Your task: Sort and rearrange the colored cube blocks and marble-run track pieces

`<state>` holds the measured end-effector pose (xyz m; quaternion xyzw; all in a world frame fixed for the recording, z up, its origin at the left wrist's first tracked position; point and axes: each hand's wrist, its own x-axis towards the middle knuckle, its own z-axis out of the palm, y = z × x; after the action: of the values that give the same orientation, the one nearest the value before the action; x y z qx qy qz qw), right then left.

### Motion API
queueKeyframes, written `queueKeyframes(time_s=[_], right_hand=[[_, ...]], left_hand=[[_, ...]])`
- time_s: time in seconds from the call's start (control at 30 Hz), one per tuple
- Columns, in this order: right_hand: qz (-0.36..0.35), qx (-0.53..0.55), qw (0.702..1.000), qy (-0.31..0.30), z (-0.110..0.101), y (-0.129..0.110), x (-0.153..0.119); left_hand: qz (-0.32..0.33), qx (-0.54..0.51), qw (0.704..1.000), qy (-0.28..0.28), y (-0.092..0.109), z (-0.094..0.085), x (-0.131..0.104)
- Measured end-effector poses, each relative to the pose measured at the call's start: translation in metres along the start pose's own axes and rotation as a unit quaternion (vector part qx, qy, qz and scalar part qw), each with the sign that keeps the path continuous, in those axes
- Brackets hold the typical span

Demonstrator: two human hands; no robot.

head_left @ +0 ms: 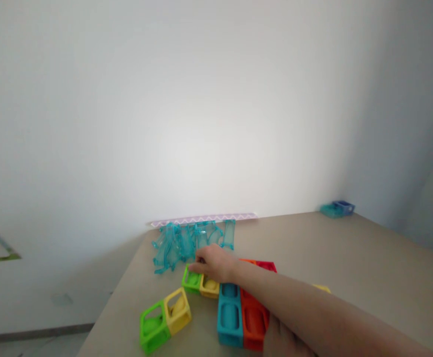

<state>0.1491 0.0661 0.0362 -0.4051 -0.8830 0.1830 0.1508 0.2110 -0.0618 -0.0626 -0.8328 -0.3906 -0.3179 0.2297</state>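
Note:
My right hand (216, 262) reaches across from the right, fingers curled down on a green block (191, 280). A yellow block (209, 286) adjoins that green one. To its right stand joined teal blocks (230, 316) and red blocks (254, 322), with more red and orange pieces partly under my forearm. My left hand (285, 339) shows at the bottom edge, closed against the right side of the near red block; my right forearm and the frame edge hide most of it. Nearer left lies a separate pair, a green block (154, 325) joined to a yellow block (178, 310).
Clear teal plastic pieces (181, 243) lie heaped at the back left, before a pink zigzag-patterned strip (205, 219) along the wall. A dark blue block (344, 207) and teal pieces (331, 211) rest in the far right corner. Something yellow (322, 288) peeks out behind my forearm.

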Motion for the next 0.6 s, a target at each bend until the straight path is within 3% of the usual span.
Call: queueKeyframes(time_s=[0.33,0.6], right_hand=[[-0.037,-0.027,0.999,-0.001,-0.005,0.029,0.019],[-0.016,-0.087,0.996,0.001,-0.017,0.023,0.011]], left_hand=[[-0.029,0.029,0.999,0.016,-0.001,0.006,0.0],[-0.052,-0.051,0.997,-0.005,0.003,-0.003,0.003]])
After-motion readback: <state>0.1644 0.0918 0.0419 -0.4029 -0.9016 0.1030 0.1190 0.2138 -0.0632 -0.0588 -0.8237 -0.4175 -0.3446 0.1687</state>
